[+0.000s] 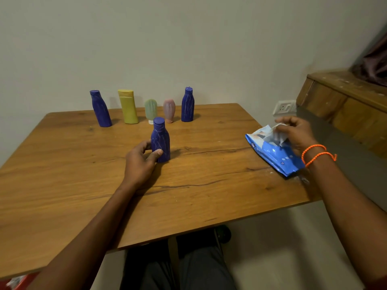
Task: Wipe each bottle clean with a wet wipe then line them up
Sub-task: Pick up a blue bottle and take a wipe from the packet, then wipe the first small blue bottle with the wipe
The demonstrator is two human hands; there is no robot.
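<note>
my left hand (pixel 139 162) reaches across the table (pixel 62 185), fingers curled round a blue bottle (pixel 160 141) standing mid-table. my right hand (pixel 297 132) pinches a wipe (pixel 277 132) at the blue pack (pixel 274 155). five bottles (pixel 150 109) stand behind.

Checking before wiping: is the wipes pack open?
Open: the right hand pinches the lifted flap of the pack.

Near corner of the blue wipes pack (pixel 274 152) hidden behind the right wrist, print on the pack too blurred to read, left edge of the bench (pixel 62 185) cut off by the frame, red object (pixel 23 282) at bottom left cut off and unidentifiable, dark cloth (pixel 374 61) at top right cropped
</note>
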